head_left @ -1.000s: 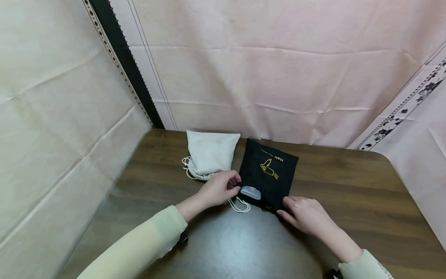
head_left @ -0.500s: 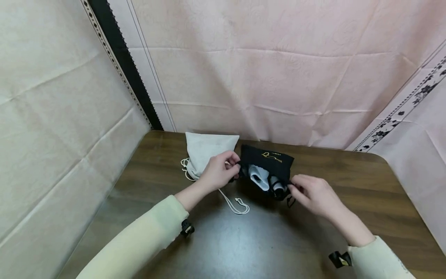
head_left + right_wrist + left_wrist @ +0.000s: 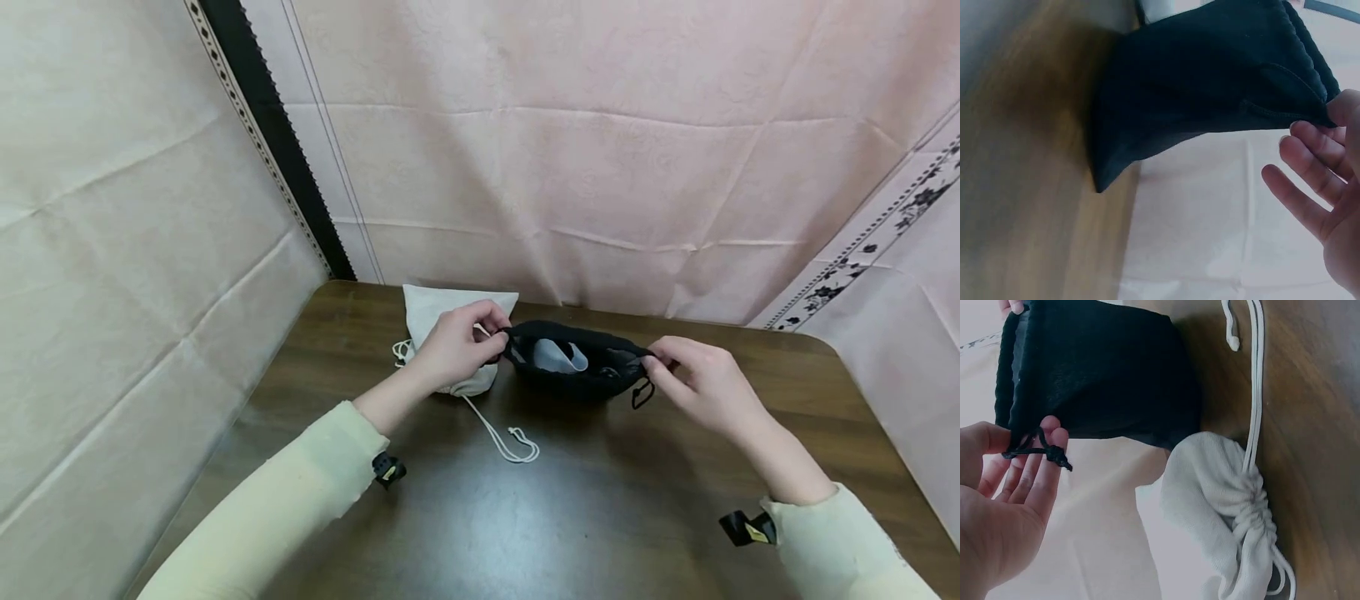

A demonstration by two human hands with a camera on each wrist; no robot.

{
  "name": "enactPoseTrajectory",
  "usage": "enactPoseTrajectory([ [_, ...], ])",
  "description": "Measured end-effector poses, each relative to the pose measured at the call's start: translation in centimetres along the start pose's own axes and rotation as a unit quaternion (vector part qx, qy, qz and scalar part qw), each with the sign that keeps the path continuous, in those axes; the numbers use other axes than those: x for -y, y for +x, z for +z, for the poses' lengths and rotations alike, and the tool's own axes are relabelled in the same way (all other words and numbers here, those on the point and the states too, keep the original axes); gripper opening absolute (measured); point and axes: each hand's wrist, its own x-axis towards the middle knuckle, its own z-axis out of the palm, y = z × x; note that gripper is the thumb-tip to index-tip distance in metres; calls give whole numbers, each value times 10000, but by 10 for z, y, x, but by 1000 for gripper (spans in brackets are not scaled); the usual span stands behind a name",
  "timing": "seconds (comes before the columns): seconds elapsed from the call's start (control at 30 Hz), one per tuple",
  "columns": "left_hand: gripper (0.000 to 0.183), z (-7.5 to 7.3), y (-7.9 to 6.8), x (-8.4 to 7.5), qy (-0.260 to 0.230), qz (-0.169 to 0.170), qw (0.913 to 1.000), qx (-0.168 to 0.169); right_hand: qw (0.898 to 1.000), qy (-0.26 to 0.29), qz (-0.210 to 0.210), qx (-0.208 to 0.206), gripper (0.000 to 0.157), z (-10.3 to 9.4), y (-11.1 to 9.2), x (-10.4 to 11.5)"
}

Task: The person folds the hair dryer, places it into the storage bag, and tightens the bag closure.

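A black drawstring bag [image 3: 570,385] stands upright with its mouth spread wide between both hands. My left hand [image 3: 461,346] pinches the left end of its rim, where a knotted black cord [image 3: 1054,454] hangs over the fingers in the left wrist view. At the opposite end of the rim, my right hand [image 3: 701,383] pinches the fabric between thumb and fingers. Inside the mouth a pale grey-blue item [image 3: 557,357] shows, mostly hidden by the bag. Just left of the black bag lies a white drawstring bag [image 3: 1197,519], gathered at its neck and partly behind my left hand.
The white bag's cord [image 3: 517,450] trails forward on the brown wooden table [image 3: 480,533]. Pale cloth [image 3: 600,167] hangs behind the table's back edge, and another cloth [image 3: 135,250] covers the left side.
The black bag, lying flat with its printed face up, has been raised upright, and its mouth now faces up. Both hands have moved up with its rim, spreading it wider.
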Motion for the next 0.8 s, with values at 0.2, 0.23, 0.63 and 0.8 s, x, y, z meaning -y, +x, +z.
enactPoseTrajectory([
  [0.2,9,-2,-1,-2,32,88,9993,361,9997,-129,89,-174,14,-7,14,4],
  [0.23,9,-2,-2,-2,-14,45,9992,387,9997,-141,81,-185,13,-7,18,4],
  [0.63,5,0,-8,-1,-834,-293,9925,842,9984,261,475,142,23,-12,1,2],
  [0.8,4,1,-12,5,-958,-167,9869,1289,9924,825,643,643,32,-10,-17,8],
])
